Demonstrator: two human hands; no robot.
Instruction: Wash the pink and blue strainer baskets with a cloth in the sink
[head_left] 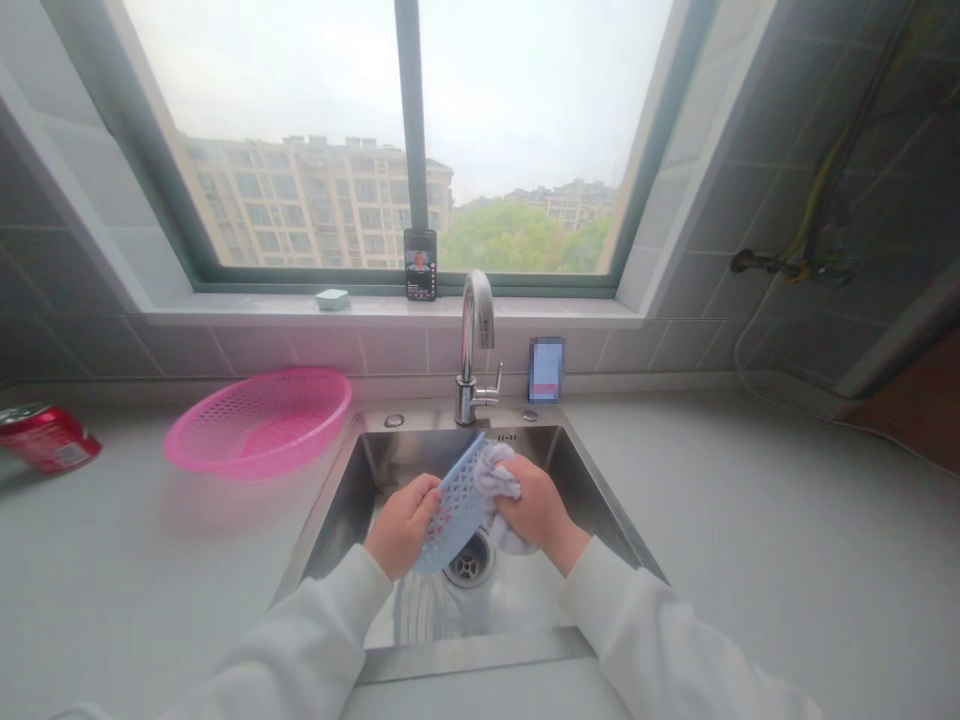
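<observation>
Head view: the left grip (405, 525) pinches the edge of a blue perforated basket (459, 510), fingers folded over it; the basket tilts between both grips, over the sink (600, 515). The right grip (536, 505), curled round a bunched cloth (495, 475), presses beside it. The basket looks light, thin, slightly springy, perhaps slippery if wet; its edge should hold best. The cloth seems soft.
</observation>
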